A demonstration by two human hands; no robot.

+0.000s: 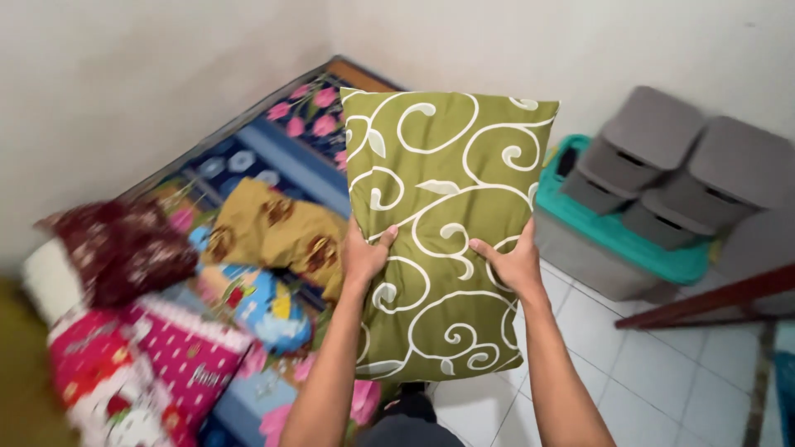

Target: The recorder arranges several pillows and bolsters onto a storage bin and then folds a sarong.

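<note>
I hold an olive-green pillow [443, 190] with white swirl patterns upright in front of me, above the bed's edge. My left hand [364, 252] grips its left side, thumb on the front. My right hand [513, 265] grips its right side at about the same height. Both forearms reach up from the bottom of the view. The pillow hides part of the bed and floor behind it.
A bed with a blue floral sheet [273, 149] lies at left against the wall, with a mustard cloth [277, 228], a dark red pillow [124, 248] and a pink pillow [149, 364] on it. Grey lidded boxes [662, 161] sit on a teal-lidded bin [613, 240] at right. White tiled floor [662, 372] lies below.
</note>
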